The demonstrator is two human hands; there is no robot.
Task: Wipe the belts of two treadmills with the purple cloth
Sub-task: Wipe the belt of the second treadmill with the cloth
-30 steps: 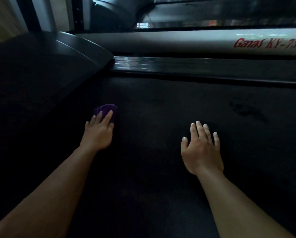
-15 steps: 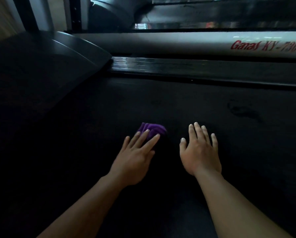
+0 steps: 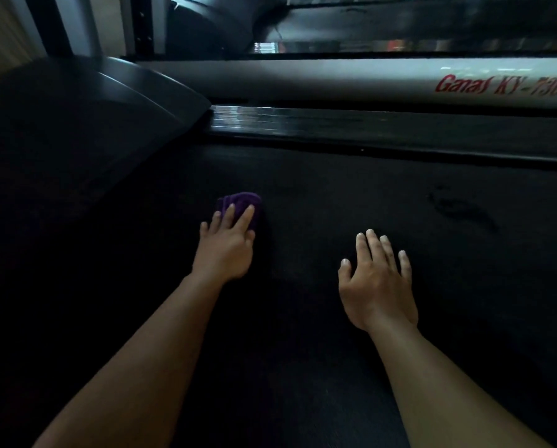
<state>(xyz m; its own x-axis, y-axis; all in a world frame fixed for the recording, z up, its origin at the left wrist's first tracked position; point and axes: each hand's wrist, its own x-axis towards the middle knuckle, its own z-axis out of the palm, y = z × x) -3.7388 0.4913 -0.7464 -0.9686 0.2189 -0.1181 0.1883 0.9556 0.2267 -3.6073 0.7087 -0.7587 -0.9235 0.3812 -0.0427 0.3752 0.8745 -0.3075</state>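
A folded purple cloth [image 3: 241, 202] lies on the black treadmill belt [image 3: 351, 195], a little left of centre. My left hand [image 3: 227, 245] presses it flat with straight fingers; most of the cloth is hidden under them. My right hand [image 3: 377, 282] rests palm down on the belt to the right, fingers spread, holding nothing. A faint dusty footprint [image 3: 461, 208] marks the belt at the right.
A dark motor cover [image 3: 86, 105] rises at the left end of the belt. A glossy black side rail [image 3: 335, 122] and a white frame bar [image 3: 303, 79] with red lettering run along the far side. Another treadmill [image 3: 399, 24] stands beyond.
My left hand swept the cloth from the left toward my right hand, then slid it back left and farther away. My right hand has stayed in place.
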